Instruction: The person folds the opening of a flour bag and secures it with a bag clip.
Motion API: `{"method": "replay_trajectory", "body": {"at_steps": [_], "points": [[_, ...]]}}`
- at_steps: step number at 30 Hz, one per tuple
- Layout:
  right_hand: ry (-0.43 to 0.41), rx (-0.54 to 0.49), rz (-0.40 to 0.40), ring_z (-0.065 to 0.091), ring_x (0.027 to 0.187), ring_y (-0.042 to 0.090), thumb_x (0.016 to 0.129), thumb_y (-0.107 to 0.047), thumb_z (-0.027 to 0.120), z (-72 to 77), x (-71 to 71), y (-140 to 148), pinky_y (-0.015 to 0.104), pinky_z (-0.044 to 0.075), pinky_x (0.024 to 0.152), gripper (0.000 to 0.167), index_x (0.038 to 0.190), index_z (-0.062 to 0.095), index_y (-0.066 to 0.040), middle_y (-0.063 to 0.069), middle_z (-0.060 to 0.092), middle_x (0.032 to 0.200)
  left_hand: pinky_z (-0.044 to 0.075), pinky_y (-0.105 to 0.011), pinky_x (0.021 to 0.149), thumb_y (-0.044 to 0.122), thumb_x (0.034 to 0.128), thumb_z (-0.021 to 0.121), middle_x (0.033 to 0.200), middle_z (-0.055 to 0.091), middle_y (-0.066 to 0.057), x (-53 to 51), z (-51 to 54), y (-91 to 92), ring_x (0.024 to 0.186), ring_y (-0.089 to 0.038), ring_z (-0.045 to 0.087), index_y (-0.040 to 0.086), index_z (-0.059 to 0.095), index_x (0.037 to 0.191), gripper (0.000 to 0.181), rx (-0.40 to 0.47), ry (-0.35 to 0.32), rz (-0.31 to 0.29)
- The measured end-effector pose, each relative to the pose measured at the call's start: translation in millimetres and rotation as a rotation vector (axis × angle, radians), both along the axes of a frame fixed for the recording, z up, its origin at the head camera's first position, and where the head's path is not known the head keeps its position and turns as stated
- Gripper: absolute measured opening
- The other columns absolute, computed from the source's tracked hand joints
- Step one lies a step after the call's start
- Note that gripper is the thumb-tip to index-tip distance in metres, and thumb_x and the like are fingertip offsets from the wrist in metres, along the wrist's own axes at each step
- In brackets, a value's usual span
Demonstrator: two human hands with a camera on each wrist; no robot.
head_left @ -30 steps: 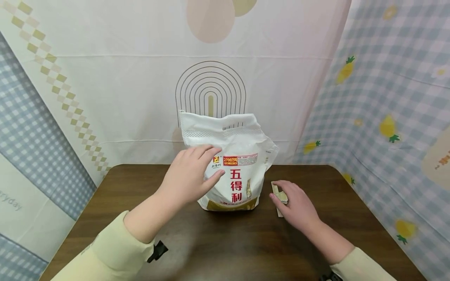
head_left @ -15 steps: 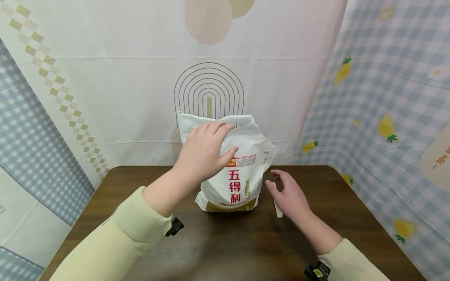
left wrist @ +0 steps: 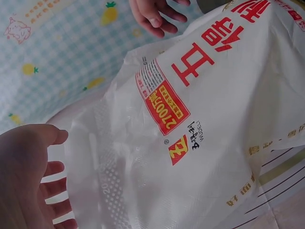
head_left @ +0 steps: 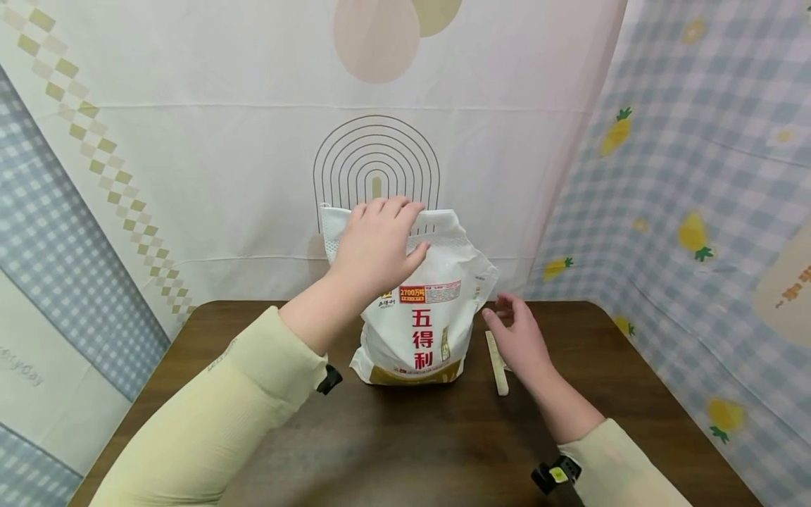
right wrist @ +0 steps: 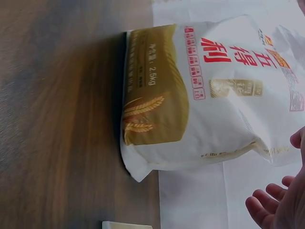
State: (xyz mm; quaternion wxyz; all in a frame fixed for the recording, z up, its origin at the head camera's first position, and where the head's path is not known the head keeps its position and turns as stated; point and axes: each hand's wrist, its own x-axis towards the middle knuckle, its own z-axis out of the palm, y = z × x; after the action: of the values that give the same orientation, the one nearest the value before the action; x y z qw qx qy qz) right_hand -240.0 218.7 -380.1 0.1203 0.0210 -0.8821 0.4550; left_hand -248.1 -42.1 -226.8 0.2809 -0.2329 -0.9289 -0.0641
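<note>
A white flour bag (head_left: 443,317) with red lettering and a gold base stands upright on the table. My left hand (head_left: 376,243) is at the bag's top edge, fingers spread. In the left wrist view the thumb of the left hand (left wrist: 26,167) lies on the near side of that edge and the fingers reach past it; a firm grip does not show. Beside the bag's right side is my right hand (head_left: 521,341), its fingers loosely bent and holding nothing. Under it lies a narrow pale beige strip (head_left: 497,362), partly hidden by that hand.
The dark brown wooden table (head_left: 405,451) has rounded far corners. Behind it hangs a white printed cloth (head_left: 222,169). A blue checked cloth (head_left: 665,176) with pineapples hangs at the right, close to the table's side.
My left hand has moved up and right from the bag's front to its top edge. My right hand has left the beige strip and moved slightly forward, toward the bag's right side.
</note>
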Motion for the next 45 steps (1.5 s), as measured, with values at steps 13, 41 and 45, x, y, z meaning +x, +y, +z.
{"method": "replay_trajectory", "body": {"at_steps": [13,41,45], "points": [[-0.007,-0.164,0.0,0.051,0.121,0.03,0.102,-0.028,0.053,6.5,-16.7,-16,0.044,0.047,0.091,0.043,0.136,0.049,-0.002,0.018,0.056,0.131,0.038,-0.045,0.096,0.038,0.0961,0.061,0.113,0.071,0.003,-18.7,12.8,10.1,0.105,-0.022,0.064,0.02,0.065,0.121,0.031,0.068,-0.168,0.069],[0.297,0.024,-0.06,0.054,0.075,0.021,0.097,-0.032,0.064,-14.5,-27.4,-6,0.034,0.045,0.064,0.028,0.09,0.074,-0.007,0.006,0.062,0.083,0.035,-0.041,0.089,0.028,0.0943,0.067,0.098,0.073,0.008,-27.2,13.9,6.1,0.091,-0.015,0.065,0.023,0.074,0.1,0.01,-0.02,-0.187,0.026],[0.506,0.238,-0.057,0.063,0.091,0.029,0.093,-0.018,0.071,-21.7,-29.5,-2,0.045,0.052,0.079,0.018,0.103,0.078,-0.005,0.01,0.072,0.097,0.031,-0.045,0.102,0.027,0.0947,0.067,0.096,0.073,0.009,-27.6,9.7,3.3,0.092,-0.018,0.061,0.024,0.075,0.099,0.009,-0.08,-0.107,-0.009]]}}
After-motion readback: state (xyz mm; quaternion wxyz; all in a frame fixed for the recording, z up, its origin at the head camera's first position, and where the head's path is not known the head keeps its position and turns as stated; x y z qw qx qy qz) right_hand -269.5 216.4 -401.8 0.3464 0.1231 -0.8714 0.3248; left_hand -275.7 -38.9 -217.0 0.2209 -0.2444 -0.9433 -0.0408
